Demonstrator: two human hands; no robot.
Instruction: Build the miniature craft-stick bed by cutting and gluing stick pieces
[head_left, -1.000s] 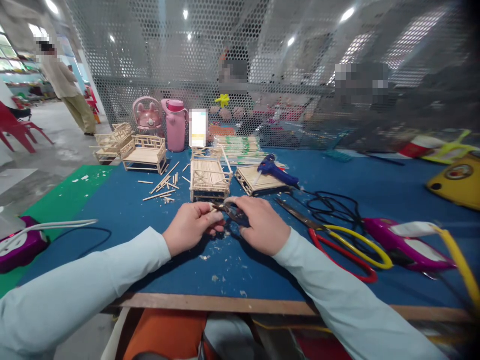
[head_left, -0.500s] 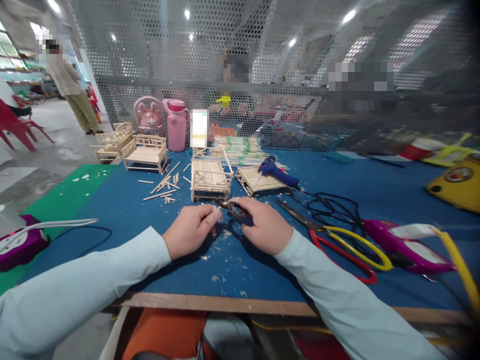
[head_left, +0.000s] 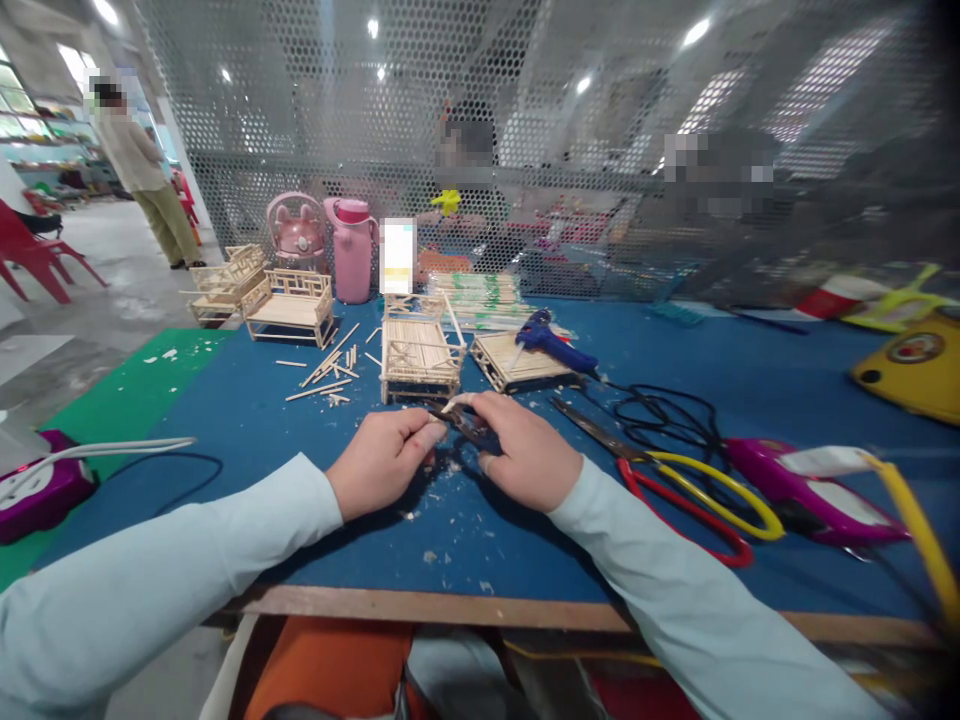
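Observation:
Above the blue tabletop (head_left: 315, 545), my left hand (head_left: 381, 462) pinches a short, thin wooden stick (head_left: 436, 418), mostly hidden by the fingers. My right hand (head_left: 531, 452) is wrapped around small dark-handled pliers (head_left: 469, 428), whose jaws reach to the stick beside my left fingertips. Just beyond both hands stands a miniature bamboo-stick chair or bed frame (head_left: 421, 350). Cut sticks (head_left: 330, 368) lie scattered to its left. On its right, a blue glue gun (head_left: 559, 345) rests on a flat stick panel (head_left: 499, 362).
Large scissors (head_left: 630, 455) with red and yellow handles lie right of my right hand, near black cable and a purple power strip (head_left: 810, 490). Two finished-looking stick models (head_left: 289, 305) stand at the back left by a pink bottle (head_left: 352, 250). A perforated metal screen (head_left: 315, 130) rises behind.
My right hand and the pliers have shifted slightly left, the jaws closer against my left fingertips. My left hand stays nearly in place.

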